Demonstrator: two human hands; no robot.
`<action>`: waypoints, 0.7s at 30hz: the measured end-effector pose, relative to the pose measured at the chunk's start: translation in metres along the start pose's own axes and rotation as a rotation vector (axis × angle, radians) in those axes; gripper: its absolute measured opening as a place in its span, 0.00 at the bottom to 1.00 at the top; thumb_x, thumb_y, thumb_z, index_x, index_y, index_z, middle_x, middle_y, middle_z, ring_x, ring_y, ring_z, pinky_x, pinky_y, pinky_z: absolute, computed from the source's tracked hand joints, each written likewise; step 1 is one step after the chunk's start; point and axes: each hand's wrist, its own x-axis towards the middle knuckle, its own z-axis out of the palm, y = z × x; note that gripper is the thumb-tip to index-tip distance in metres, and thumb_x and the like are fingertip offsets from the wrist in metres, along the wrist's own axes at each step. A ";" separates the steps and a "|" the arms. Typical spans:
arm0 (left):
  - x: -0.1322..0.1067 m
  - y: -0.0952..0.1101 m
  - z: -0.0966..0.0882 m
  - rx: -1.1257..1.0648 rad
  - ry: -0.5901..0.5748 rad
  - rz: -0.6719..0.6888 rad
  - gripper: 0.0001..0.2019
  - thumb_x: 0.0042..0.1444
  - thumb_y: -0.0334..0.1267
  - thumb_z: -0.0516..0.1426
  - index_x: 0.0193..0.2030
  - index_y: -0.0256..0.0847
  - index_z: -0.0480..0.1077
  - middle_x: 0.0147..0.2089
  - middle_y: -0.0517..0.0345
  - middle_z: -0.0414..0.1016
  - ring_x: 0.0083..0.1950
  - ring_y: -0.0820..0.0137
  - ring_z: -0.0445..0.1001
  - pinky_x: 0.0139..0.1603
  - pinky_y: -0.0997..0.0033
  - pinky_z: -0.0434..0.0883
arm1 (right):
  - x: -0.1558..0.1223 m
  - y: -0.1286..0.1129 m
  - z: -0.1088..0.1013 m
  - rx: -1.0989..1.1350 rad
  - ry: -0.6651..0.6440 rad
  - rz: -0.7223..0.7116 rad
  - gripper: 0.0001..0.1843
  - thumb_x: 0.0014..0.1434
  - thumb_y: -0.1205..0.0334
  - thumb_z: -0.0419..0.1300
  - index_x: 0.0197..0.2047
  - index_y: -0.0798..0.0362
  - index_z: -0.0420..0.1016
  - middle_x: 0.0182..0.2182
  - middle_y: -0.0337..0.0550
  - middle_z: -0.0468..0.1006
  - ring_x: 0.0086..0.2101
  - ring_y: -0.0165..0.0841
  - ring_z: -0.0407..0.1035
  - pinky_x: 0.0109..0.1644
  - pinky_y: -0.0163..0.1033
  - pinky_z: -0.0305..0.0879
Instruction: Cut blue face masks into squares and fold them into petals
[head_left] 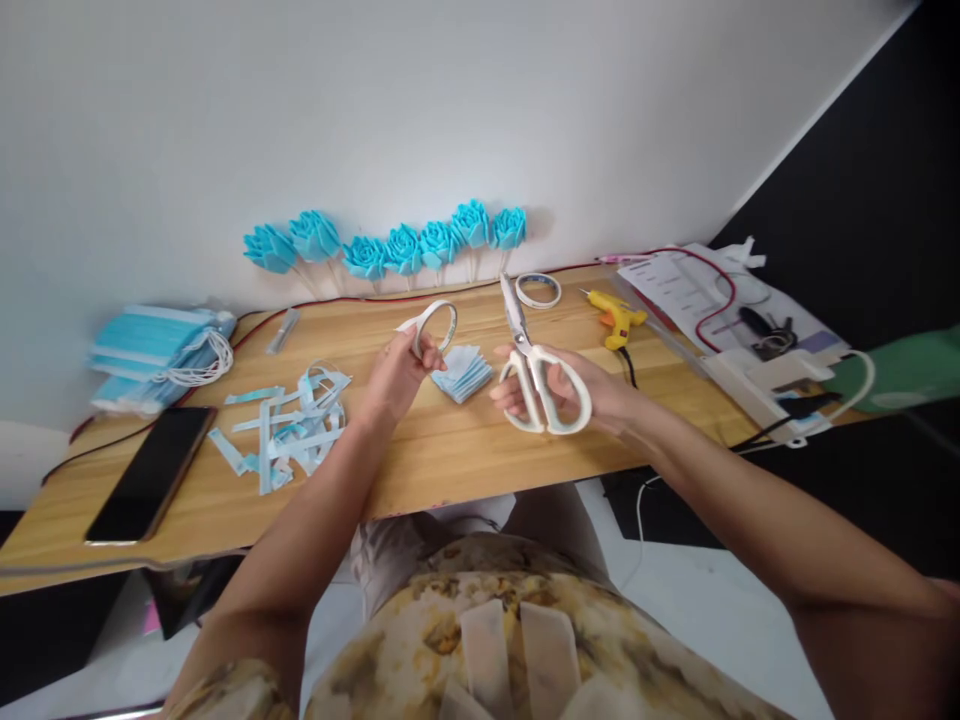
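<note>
My left hand [397,375] is closed on a white roll of tape [435,322], held just above the wooden table [450,450]. My right hand [577,390] grips white-handled scissors [536,375], blades pointing away toward the wall and nearly closed. Between the hands lies a small stack of light blue folded squares [463,371]. The two hands are a short way apart, with the tape to the left of the scissor blades.
Several blue paper roses [390,245] lean against the wall. A pile of face masks [154,350], blue cut strips [289,430] and a black phone [150,472] lie at left. A second tape ring [538,290], a yellow glue gun [616,318], papers and cables lie at right.
</note>
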 end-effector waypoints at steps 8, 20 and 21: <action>-0.001 -0.001 -0.001 0.027 -0.043 0.012 0.23 0.55 0.60 0.64 0.28 0.40 0.72 0.23 0.62 0.65 0.29 0.72 0.70 0.38 0.68 0.73 | 0.013 0.000 0.012 -0.152 -0.231 -0.088 0.32 0.63 0.30 0.58 0.52 0.52 0.73 0.38 0.48 0.80 0.36 0.35 0.76 0.44 0.43 0.73; -0.001 -0.012 -0.006 0.094 -0.152 0.088 0.22 0.51 0.58 0.68 0.29 0.38 0.77 0.29 0.57 0.74 0.34 0.70 0.72 0.40 0.69 0.71 | 0.025 -0.003 0.015 -0.266 -0.365 -0.095 0.35 0.66 0.32 0.55 0.55 0.57 0.70 0.35 0.41 0.72 0.33 0.30 0.72 0.37 0.36 0.68; -0.002 -0.012 -0.005 0.111 -0.155 0.081 0.22 0.50 0.58 0.69 0.29 0.38 0.77 0.30 0.56 0.75 0.34 0.69 0.72 0.40 0.69 0.71 | 0.026 -0.003 0.016 -0.255 -0.371 -0.097 0.34 0.66 0.33 0.55 0.55 0.57 0.71 0.35 0.41 0.72 0.33 0.29 0.71 0.37 0.36 0.68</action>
